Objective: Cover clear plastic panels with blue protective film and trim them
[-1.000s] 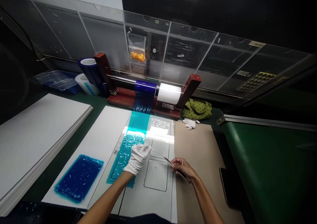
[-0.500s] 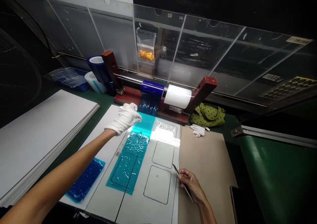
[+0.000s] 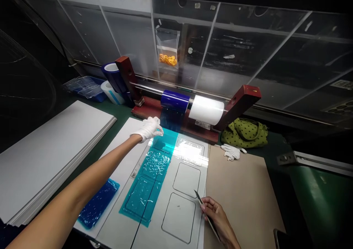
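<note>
Gloved left hand now forward — fingers bunched by the teal film, right hand gripping a pointed metal tool

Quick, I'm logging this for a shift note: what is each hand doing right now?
Left gloved hand: fingers bunched at the teal film, cannot tell if gripping.
Right bare hand: closed, holding metal tweezers.

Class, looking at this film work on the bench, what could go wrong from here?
The pointed metal tool in the bare right hand could scratch the white plate beside it. The teal film looks bubbled, and the gloved left hand at its far end might crease it further.
</note>
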Available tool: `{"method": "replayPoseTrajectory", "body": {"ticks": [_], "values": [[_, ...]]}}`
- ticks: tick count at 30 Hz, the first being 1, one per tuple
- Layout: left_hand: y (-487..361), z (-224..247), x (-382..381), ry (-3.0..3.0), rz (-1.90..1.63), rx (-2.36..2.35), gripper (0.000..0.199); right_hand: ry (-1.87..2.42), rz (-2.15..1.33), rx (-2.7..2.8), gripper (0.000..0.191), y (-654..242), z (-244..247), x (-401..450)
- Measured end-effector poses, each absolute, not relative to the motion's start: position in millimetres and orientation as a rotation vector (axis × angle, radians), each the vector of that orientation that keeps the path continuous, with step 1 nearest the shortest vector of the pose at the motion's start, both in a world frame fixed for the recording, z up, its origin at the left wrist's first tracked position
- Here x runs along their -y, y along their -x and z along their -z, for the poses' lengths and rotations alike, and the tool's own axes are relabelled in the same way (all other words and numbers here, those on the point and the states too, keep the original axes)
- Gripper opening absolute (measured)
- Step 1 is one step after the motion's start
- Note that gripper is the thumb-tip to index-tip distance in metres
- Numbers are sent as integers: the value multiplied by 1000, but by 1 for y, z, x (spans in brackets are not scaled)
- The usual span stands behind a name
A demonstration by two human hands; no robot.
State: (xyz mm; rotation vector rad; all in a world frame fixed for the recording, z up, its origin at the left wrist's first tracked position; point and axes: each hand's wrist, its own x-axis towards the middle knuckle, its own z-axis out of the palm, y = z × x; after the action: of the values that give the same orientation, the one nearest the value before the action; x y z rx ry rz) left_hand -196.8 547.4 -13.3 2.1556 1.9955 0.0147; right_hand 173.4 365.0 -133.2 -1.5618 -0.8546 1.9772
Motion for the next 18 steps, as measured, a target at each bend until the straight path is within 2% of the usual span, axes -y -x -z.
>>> {"method": "replayPoseTrajectory", "body": {"ticks": [5, 9, 14, 18], "values": [[206, 21, -536, -2080, -159, -2183, 54, 1541, -1934, 967, 44, -168, 133, -371], [224, 29, -484, -1944, -253, -2373, 52, 1584, -1862, 1156, 53, -149, 124, -374], [220, 57, -375, -1757, -246, -2503, 39, 1407, -1521, 2014, 42, -101, 94, -376], [199, 82, -310, -1719, -185, -2425, 40, 1205, -1091, 2665, 50, -50, 80, -382]]}}
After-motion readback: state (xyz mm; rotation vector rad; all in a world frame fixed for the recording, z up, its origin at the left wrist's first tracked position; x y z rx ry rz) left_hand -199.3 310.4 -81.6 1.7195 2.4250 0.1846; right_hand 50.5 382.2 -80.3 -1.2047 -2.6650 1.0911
